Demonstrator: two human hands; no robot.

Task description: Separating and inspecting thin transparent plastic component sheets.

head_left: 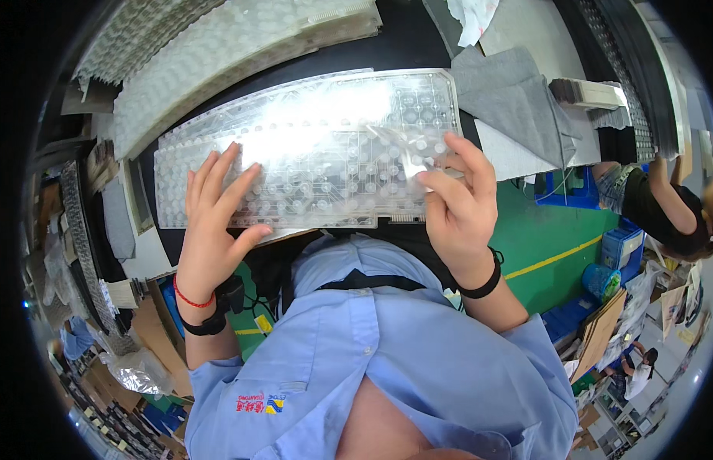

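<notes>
A clear keyboard membrane sheet [310, 180] with faint circuit lines and rows of round domes lies across the dark work surface in front of me. Another clear sheet [421, 100] shows beyond it, partly covered. My left hand [214, 211] rests on the left part of the membrane, fingers spread and flat. At the right part, my right hand [465, 201] has bent fingers pinched at a creased, raised piece of clear film [398, 146]. Bright glare washes out the middle of the sheets, and the exact grip point is hard to see.
Tall stacks of translucent domed sheets [241, 57] stand behind on the left. A grey cloth [513, 96] lies to the right, with a small stack of pale strips [590, 93] beyond. Blue crates [621, 249] stand on the green floor [552, 234]. Another person [663, 203] is at far right.
</notes>
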